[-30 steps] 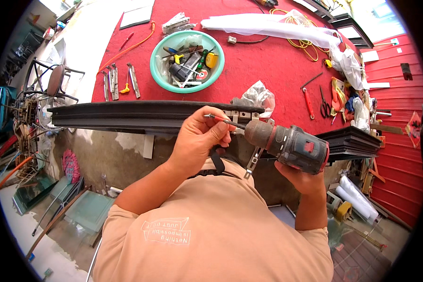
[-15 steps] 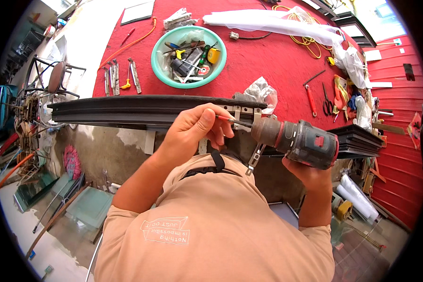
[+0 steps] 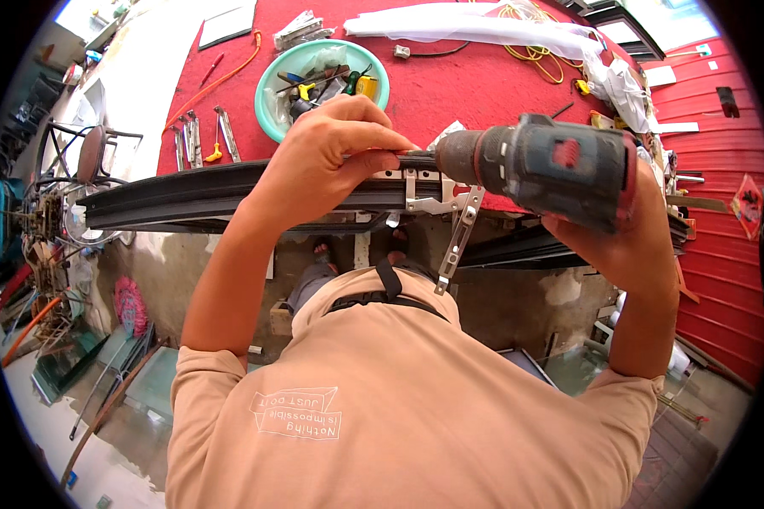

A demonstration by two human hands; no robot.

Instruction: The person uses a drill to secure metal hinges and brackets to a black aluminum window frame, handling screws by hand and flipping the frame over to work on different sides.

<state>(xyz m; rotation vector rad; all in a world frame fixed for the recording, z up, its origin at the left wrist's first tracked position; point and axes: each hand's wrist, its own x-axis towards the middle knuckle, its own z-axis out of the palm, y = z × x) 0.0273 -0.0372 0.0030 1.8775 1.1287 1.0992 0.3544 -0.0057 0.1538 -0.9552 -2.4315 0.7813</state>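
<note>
My right hand grips a cordless drill, dark grey with red parts, its nose toward the left. My left hand is pinched at the drill's tip, above a black metal profile. What the pinched fingers hold is too small and partly hidden to name. A silver hinge arm is on the profile's right part, one link hanging over its near edge. The profile lies along the near edge of the red-covered table.
Beyond my left hand stands a mint-green basin of tools. Left of it lie metal hinge strips and a yellow-handled hex key. White sheeting and a yellow cord are at the back. More black profiles sit at the right.
Both hands and the drill have moved up and away from my body, over the profile. The drill now looks larger and higher. The view has shifted slightly.
</note>
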